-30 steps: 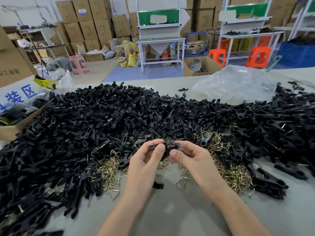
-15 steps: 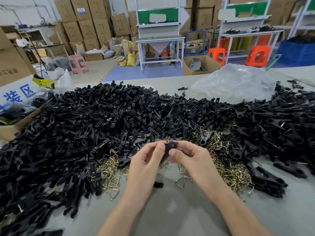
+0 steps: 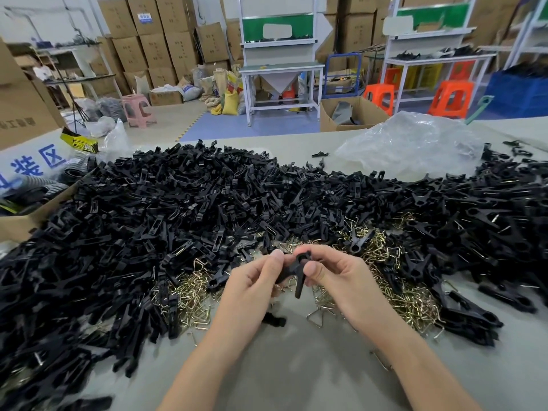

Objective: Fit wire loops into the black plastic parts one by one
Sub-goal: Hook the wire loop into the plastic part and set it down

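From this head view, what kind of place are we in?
Most likely a small factory assembly floor: a table heaped with black plastic parts and loose wire loops, cardboard boxes stacked along the back wall, and white workbenches behind.

Two hands (image 3: 341, 280); one held black clip (image 3: 298, 269); black parts (image 3: 178, 209) and wire loops (image 3: 409, 304) (countless heaps); one pink stool (image 3: 138, 109)
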Demonstrator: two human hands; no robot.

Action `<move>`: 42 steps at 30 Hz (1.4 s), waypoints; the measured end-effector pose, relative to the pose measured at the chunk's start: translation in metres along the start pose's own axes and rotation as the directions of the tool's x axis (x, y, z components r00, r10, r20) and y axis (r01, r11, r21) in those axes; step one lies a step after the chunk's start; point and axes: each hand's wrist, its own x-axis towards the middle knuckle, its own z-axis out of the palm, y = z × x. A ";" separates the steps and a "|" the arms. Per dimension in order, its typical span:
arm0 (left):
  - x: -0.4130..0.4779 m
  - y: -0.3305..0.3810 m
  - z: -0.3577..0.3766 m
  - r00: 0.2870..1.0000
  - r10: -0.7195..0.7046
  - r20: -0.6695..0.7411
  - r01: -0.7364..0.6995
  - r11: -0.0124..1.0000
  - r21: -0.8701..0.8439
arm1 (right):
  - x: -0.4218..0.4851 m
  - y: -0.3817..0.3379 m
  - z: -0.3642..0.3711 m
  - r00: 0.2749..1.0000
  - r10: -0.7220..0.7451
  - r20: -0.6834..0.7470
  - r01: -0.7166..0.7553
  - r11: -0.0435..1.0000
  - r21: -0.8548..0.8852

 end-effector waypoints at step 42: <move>0.015 -0.015 -0.010 0.956 -0.118 -0.270 0.037 0.957 -0.288 | -0.004 0.025 0.005 0.987 -0.150 0.051 0.081 0.198 -0.977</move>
